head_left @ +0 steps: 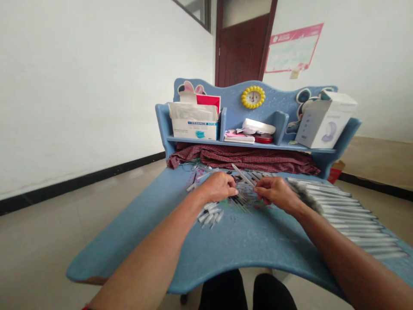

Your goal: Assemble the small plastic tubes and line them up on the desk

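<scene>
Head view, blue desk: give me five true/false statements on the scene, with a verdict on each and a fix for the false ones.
1. The left hand and right hand are close together above the blue desk. True.
2. The row of slim grey tubes lies to the left of the hands. False: it lies to their right.
3. A loose heap of white tubes sits on the desk below the left hand. True.
4. The face-mask carton stands on the floor. False: it stands on the desk's blue shelf.
5. A red checked cloth lies beneath that shelf. True.
</scene>
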Available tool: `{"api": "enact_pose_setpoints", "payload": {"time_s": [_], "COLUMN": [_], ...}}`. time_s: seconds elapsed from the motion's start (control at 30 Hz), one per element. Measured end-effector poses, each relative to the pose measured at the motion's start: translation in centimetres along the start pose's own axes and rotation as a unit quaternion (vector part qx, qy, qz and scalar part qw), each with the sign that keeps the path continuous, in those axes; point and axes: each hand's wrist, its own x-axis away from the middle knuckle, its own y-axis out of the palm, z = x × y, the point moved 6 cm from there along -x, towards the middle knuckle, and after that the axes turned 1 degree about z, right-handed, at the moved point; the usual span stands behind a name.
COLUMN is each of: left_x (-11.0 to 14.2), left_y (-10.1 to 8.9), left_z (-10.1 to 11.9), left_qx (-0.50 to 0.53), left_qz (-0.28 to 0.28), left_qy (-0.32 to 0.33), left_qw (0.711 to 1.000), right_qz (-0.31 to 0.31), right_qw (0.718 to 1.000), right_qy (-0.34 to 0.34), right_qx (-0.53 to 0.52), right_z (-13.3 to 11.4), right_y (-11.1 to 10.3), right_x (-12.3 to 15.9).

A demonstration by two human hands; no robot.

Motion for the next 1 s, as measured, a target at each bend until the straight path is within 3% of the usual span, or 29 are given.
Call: {"api": "enact_pose_setpoints", "payload": {"time_s": [0.07, 0.17, 0.3, 0.4, 0.5, 0.6, 0.67, 0.77, 1.0], "left_x": [-0.1, -0.1, -0.1, -0.1, -0.1, 0.0, 0.1, 0.2, 0.3], "left_y": [0.2, 0.8, 0.9, 0.2, -0.9, -2.0, -2.5, -2.6, -2.1], "left_z": [-0.4, -1.0, -1.1, -1.4, -2.1, -2.6, -2.7, -2.7, -2.3], "left_qx": [0.101, 0.256, 0.38, 0.379, 0.371, 0.372, 0.365, 0.348, 0.321], "left_qz": [0.009, 0.02, 0.046, 0.079, 0.12, 0.154, 0.163, 0.161, 0.133], "left_qy": [-0.056, -0.131, -0.155, -0.155, -0.16, -0.157, -0.152, -0.147, -0.147], "left_qw": [0.993, 0.958, 0.911, 0.909, 0.907, 0.902, 0.904, 0.912, 0.926], "right_qz": [0.013, 0.017, 0.017, 0.008, 0.044, 0.111, 0.111, 0.065, 0.026], "right_qw": [0.999, 0.997, 0.995, 0.996, 0.987, 0.927, 0.882, 0.853, 0.835], "right_qy": [-0.01, -0.033, -0.066, -0.08, -0.078, 0.009, 0.074, 0.131, 0.156], "right_qx": [-0.036, -0.074, -0.072, -0.024, 0.137, 0.359, 0.452, 0.501, 0.526], "right_z": [-0.4, -1.3, -2.2, -2.5, -2.3, -0.9, 0.4, 2.2, 3.0], "right_y": [0.3, 1.3, 3.0, 3.5, 2.2, -0.7, -2.3, -3.7, -4.0], "right_x": [0.2, 0.5, 0.8, 0.8, 0.6, 0.2, 0.1, 0.2, 0.5]}}
